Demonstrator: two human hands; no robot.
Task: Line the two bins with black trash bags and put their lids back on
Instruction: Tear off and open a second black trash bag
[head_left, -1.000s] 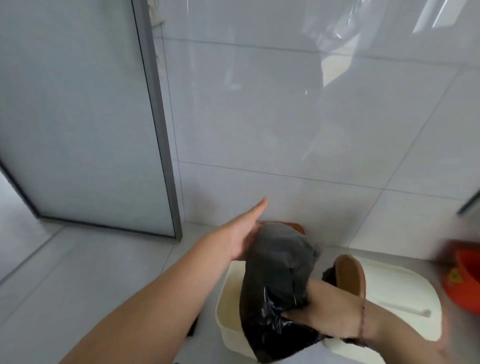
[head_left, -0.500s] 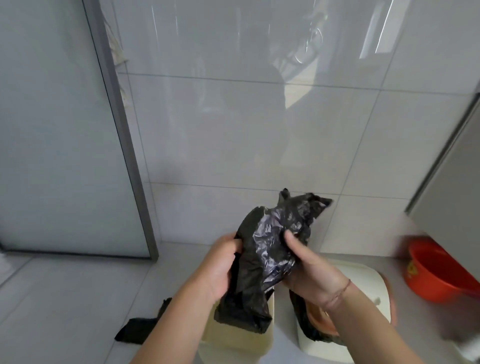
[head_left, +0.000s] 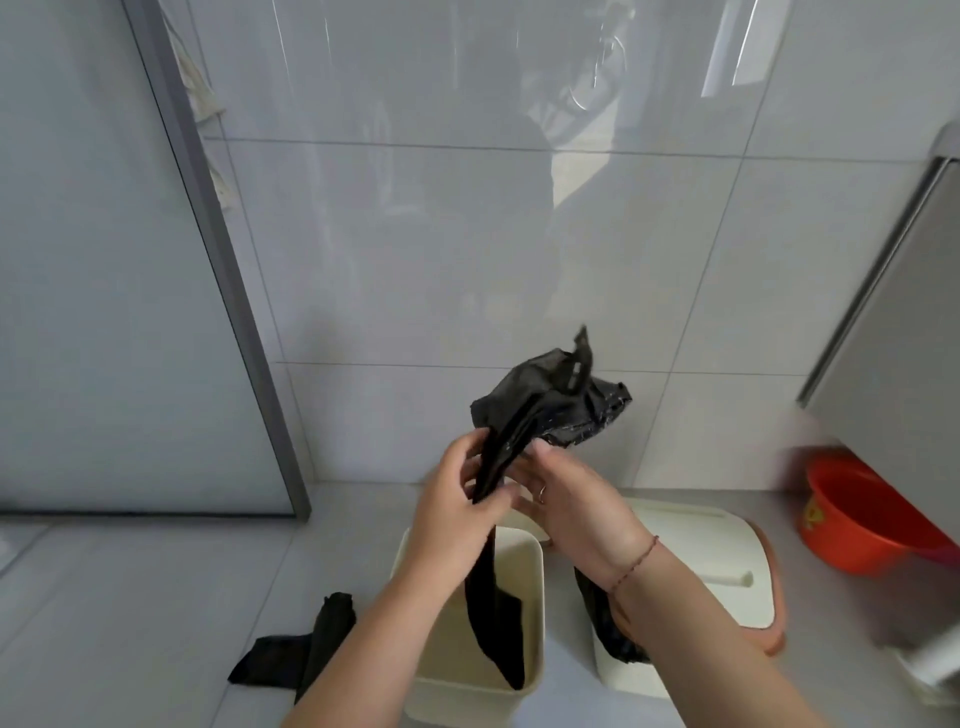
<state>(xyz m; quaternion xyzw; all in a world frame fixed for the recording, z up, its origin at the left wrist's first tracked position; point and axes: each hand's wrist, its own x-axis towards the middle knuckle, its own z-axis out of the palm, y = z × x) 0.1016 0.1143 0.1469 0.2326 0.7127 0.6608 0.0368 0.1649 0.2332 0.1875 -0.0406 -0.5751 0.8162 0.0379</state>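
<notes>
Two bins stand side by side on the floor (head_left: 130, 597), near the tiled wall (head_left: 467, 260). The open bin (head_left: 532, 582) is on the left, the second bin (head_left: 608, 670) just to its right. A lid (head_left: 691, 545) rests on the second bin, toward its far side. Above the open bin, the left hand (head_left: 452, 514) and the right hand (head_left: 576, 509) have a grip on a trash bag (head_left: 550, 410); its lower end hangs down into the open bin. Another bag (head_left: 605, 623) hangs at the near edge of the second bin, under the right wrist. A third bag (head_left: 301, 649) lies on the floor, left of the open bin. A basin (head_left: 862, 514) sits on the floor to the right of the lid, before a cabinet (head_left: 904, 338). A door frame (head_left: 218, 260) stands at the left of the wall.
</notes>
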